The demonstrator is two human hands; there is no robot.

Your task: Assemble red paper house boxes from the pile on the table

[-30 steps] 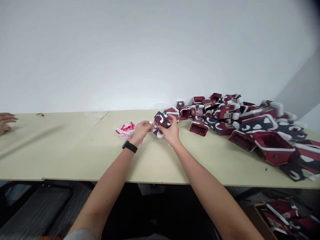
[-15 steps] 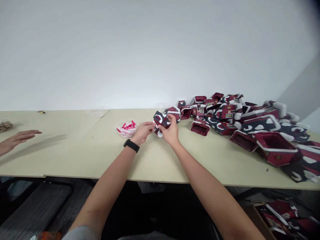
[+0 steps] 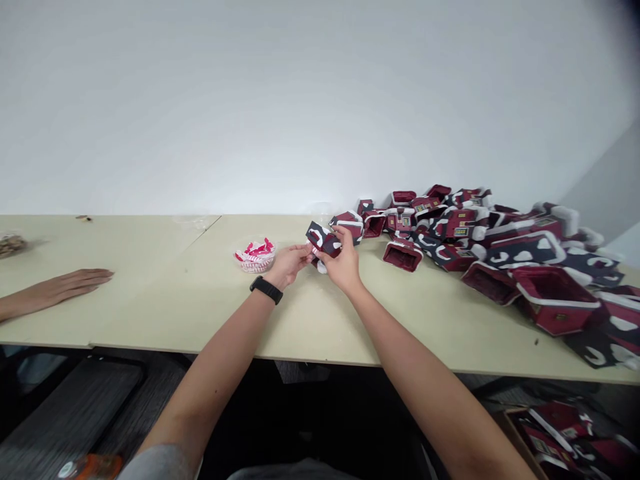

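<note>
Above the bench (image 3: 325,327), our right fingers (image 3: 341,232) grip the small maroon house (image 3: 321,236) while our left fingers (image 3: 303,249) pinch a striped piece (image 3: 315,250) against it; we should brace the house and press lightly.

On my feed, a house (image 3: 316,233) sits mid-frame between my left hand (image 3: 291,263) and right hand (image 3: 344,261). I see a bundle (image 3: 257,265) just left, a pile (image 3: 457,223) right on the table (image 3: 160,293), and a box (image 3: 515,430) lower right.

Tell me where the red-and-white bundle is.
In the head view, the bundle lies on the table left of centre, just left of the left hand.
</note>
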